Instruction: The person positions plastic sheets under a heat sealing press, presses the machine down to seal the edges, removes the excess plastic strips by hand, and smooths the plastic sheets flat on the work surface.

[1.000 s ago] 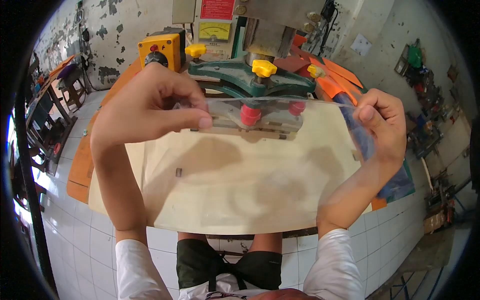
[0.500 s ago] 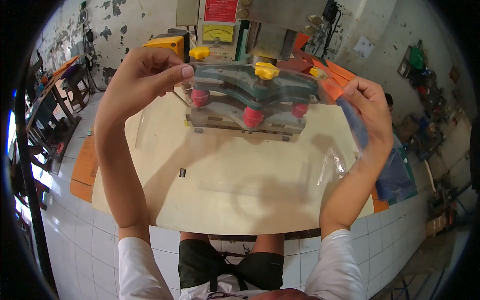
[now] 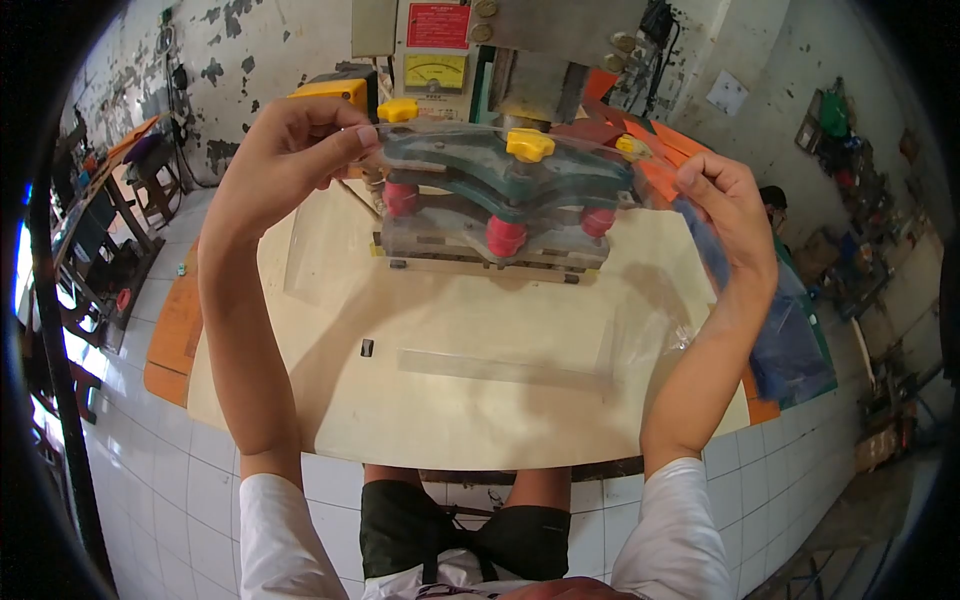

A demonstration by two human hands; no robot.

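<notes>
A thin clear plastic sheet point(image 3: 440, 130) is stretched between my two hands, its upper edge crossing in front of the machine. My left hand point(image 3: 295, 150) pinches its left corner between thumb and fingers. On the opposite side, my right hand point(image 3: 725, 205) grips the other corner with bent fingers. Through the film shows the machine's dark green head plate point(image 3: 470, 170), with yellow knobs point(image 3: 530, 146) on top and red cylindrical spacers point(image 3: 505, 236) beneath. How far the film hangs down is hard to see.
Clear plastic strips point(image 3: 490, 368) lie on the cream tabletop point(image 3: 440, 425), along with a small black piece point(image 3: 367, 348). Blue plastic film point(image 3: 790, 345) hangs at the right edge, near orange sheets point(image 3: 660, 180). Behind stands a panel with a yellow gauge point(image 3: 435, 72). Another person point(image 3: 775, 203) is partly visible.
My right hand has shifted slightly left, still holding the film. My left hand stays almost in place. The crinkled shine on the film near my right forearm has shrunk.
</notes>
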